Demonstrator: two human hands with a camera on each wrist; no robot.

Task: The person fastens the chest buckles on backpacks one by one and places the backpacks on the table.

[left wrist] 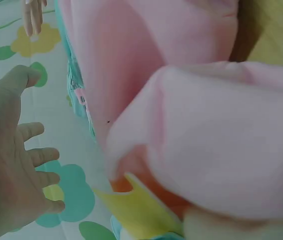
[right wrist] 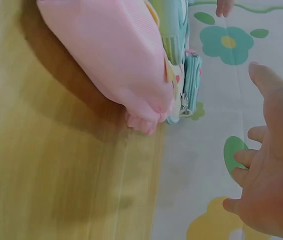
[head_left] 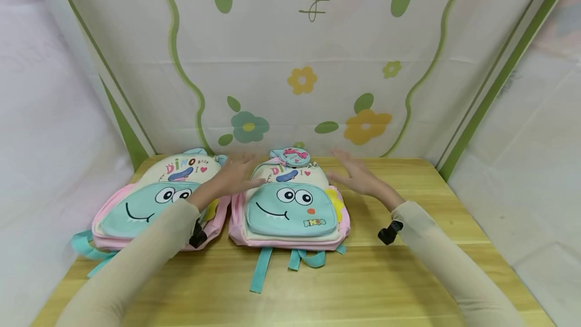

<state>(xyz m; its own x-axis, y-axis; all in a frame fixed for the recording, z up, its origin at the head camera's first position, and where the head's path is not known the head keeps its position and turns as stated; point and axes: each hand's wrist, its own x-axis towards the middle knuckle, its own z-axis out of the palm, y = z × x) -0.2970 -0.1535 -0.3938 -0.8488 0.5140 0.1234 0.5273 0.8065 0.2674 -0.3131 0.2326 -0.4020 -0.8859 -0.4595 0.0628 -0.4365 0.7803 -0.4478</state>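
Note:
Two pink and mint children's backpacks with cartoon dinosaur faces lie side by side on the wooden table. The right backpack (head_left: 290, 211) has a small round pouch (head_left: 295, 156) at its top and a yellow trim on its side. My left hand (head_left: 231, 175) hovers between the left backpack (head_left: 150, 206) and the right one, fingers spread, holding nothing. Just beyond the right backpack's other side is my right hand (head_left: 356, 173), also with fingers extended and nothing in it. In the right wrist view, the hand (right wrist: 276, 155) is apart from the pink side of the bag.
Mint straps (head_left: 260, 269) hang from the backpacks onto the table (head_left: 363, 286). A white cloth backdrop (head_left: 272, 39) with printed flowers rises behind the table, and white cloth walls (head_left: 50, 140) stand at both sides. Each wrist wears a small black camera mount (head_left: 389, 232).

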